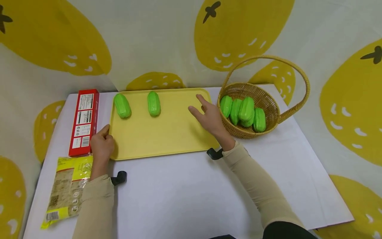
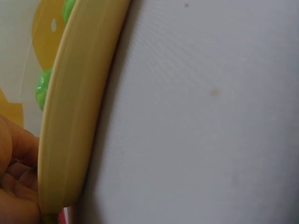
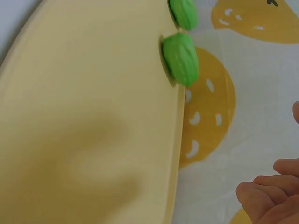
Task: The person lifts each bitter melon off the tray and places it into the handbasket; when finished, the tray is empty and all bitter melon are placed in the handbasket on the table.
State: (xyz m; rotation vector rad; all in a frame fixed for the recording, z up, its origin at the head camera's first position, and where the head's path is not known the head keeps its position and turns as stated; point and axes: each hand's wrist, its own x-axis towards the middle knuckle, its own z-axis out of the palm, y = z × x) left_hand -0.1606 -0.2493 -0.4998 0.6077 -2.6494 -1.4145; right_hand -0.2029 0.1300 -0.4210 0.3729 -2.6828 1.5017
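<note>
A yellow tray [image 1: 167, 132] lies on the table. My left hand [image 1: 102, 143] grips its left rim near the front corner, fingers curled against the edge; the left wrist view shows those curled fingers [image 2: 21, 144] beside the tray wall. On the tray sit two green, ribbed, oblong pieces that look like star fruit: one at the back left corner [image 1: 122, 105] and another to its right [image 1: 154, 104]. Over the tray's right side my right hand [image 1: 210, 117] hovers with fingers spread, holding nothing. Several like pieces [image 1: 246, 109] lie in the wicker basket [image 1: 273, 114] to its right.
A red box [image 1: 84, 122] stands left of the tray. In front of it lies a yellow plastic packet [image 1: 67, 189], partly behind the left forearm. The basket's tall handle [image 1: 307, 84] arches up and leans right. A fruit-print cloth [image 1: 155, 39] hangs behind the white table [image 1: 179, 196].
</note>
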